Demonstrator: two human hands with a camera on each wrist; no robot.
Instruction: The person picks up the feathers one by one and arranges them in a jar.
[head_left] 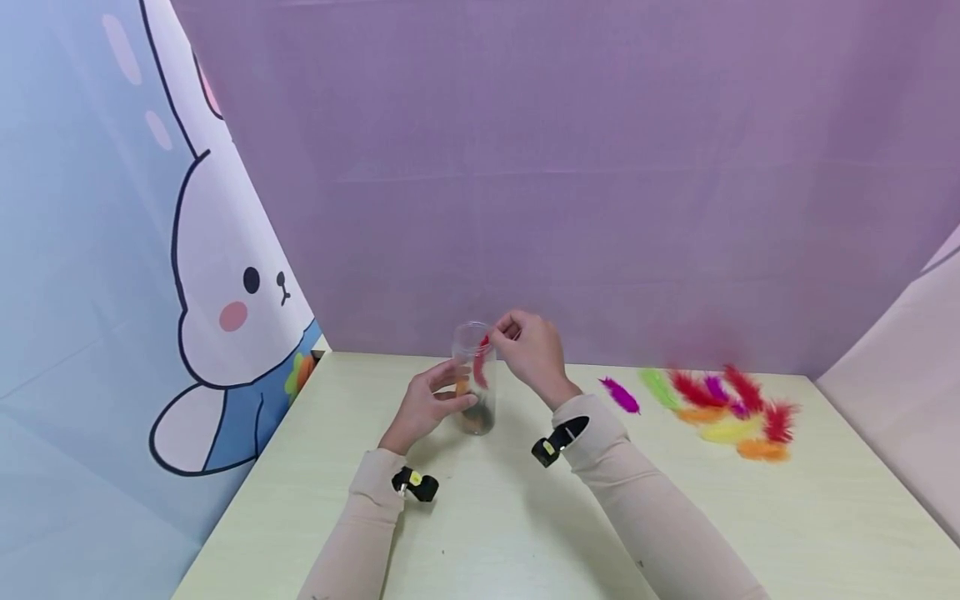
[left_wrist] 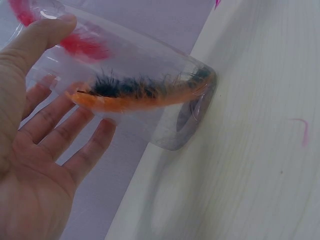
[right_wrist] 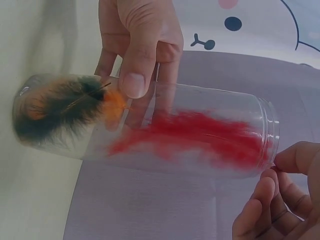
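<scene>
Jar (head_left: 483, 392) gripped in L hand (head_left: 429, 402), red feather (right_wrist: 197, 135) pinched in R hand (head_left: 532, 350) at jar rim (right_wrist: 271, 122); poss. snag if skewed

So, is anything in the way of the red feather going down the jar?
Nothing visible blocks its way: the right hand pinches the red feather, which hangs inside the open jar. A dark feather and an orange feather sit lower down.

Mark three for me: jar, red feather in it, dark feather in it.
Jar (right_wrist: 200, 101): right wrist view, on its clear side wall.
Red feather (right_wrist: 195, 132): right wrist view, mid-vane.
Dark feather (right_wrist: 75, 106): right wrist view, mid-vane, near the jar's base.
</scene>
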